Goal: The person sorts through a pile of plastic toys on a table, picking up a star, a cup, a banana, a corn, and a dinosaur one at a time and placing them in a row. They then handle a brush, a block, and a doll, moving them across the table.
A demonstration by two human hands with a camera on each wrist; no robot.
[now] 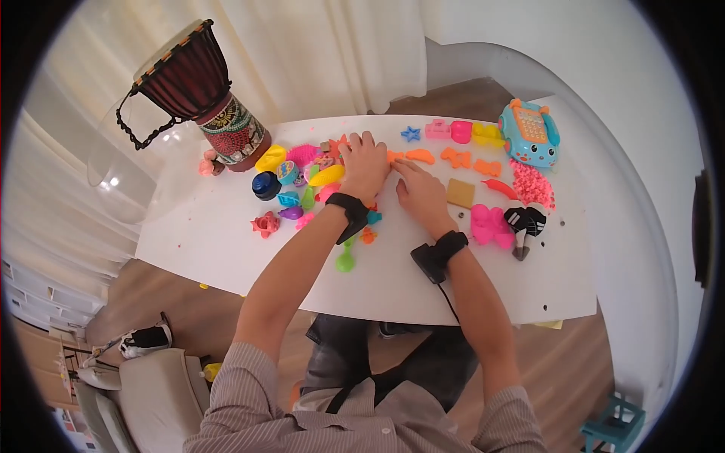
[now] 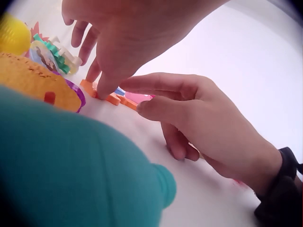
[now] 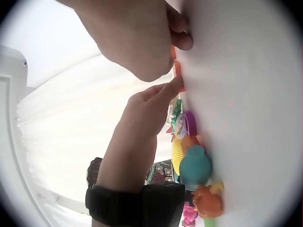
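Note:
My left hand [image 1: 365, 167] reaches down over the back middle of the white table [image 1: 294, 291]. In the left wrist view, its thumb and forefinger pinch a small flat orange toy piece [image 2: 113, 99], partly hidden by the fingers. My right hand [image 1: 423, 198] is just beside it, forefinger stretched toward the same piece, other fingers bent underneath. Another orange piece [image 1: 420, 155] lies right of the fingertips, in line with more orange shapes [image 1: 455, 157]. Close to the left wrist are a yellow toy banana [image 1: 327, 176] and a teal round toy [image 2: 90, 161].
Several colourful toys crowd the left side, near a djembe drum [image 1: 219, 98]. A blue star [image 1: 410, 134], pink and yellow pieces and a toy telephone [image 1: 530, 134] line the back right. A tan square [image 1: 461, 192], pink shape [image 1: 491, 225] and doll [image 1: 525, 223] lie right.

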